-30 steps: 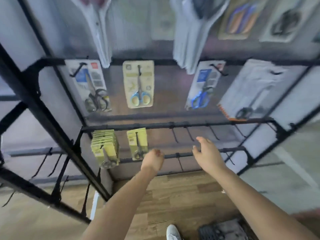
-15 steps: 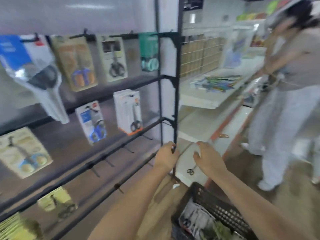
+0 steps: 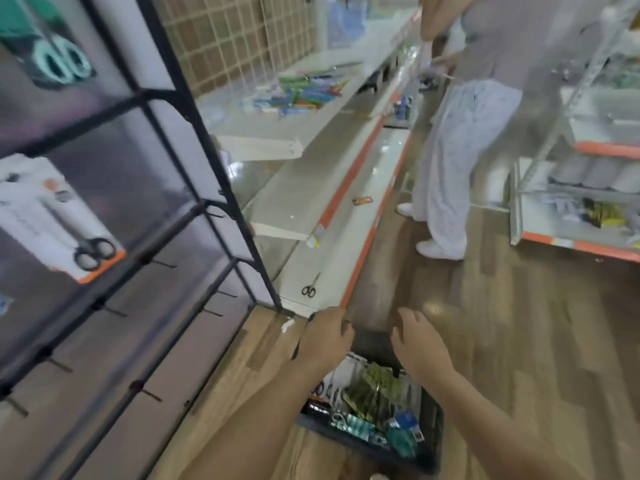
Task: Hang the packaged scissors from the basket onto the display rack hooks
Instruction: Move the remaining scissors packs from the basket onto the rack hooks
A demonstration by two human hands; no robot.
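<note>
**Both hands empty above the basket, no pack picked yet**

I'm looking down past the black display rack (image 3: pixel 194 140) on my left, its lower hooks (image 3: pixel 114 310) bare and pointing out over the wooden floor (image 3: pixel 519 341). One white boxed pair of black-handled scissors (image 3: pixel 59 220) already hangs there, and a teal-handled pair (image 3: pixel 59 60) above it. Further off, another person in pale trousers (image 3: pixel 457 161) stands in the aisle beside white shelving (image 3: pixel 311 181), where a loose pair of scissors (image 3: pixel 309 289) lies on the bottom ledge.

The black basket (image 3: pixel 434 441) sits on the floor right below me, and the packaged scissors (image 3: pixel 367 403) are piled inside it: flat carded packs overlapping at odd angles, white, olive-green, teal and blue, blurred enough that I cannot pick out the hang holes.

My left hand (image 3: pixel 325 337) hovers over the basket's far left corner with fingers loosely curled, grasping nothing. My right hand (image 3: pixel 415 344) hangs over the far rim, fingers spread and relaxed, also empty.

The risk I see is in the pile. The packs overlap, so grabbing one could drag a neighbour out onto the floor. Slick blister fronts may slip from a light pinch. With the hang holes hidden, I could lift a pack upside down and fumble at the hook
</note>
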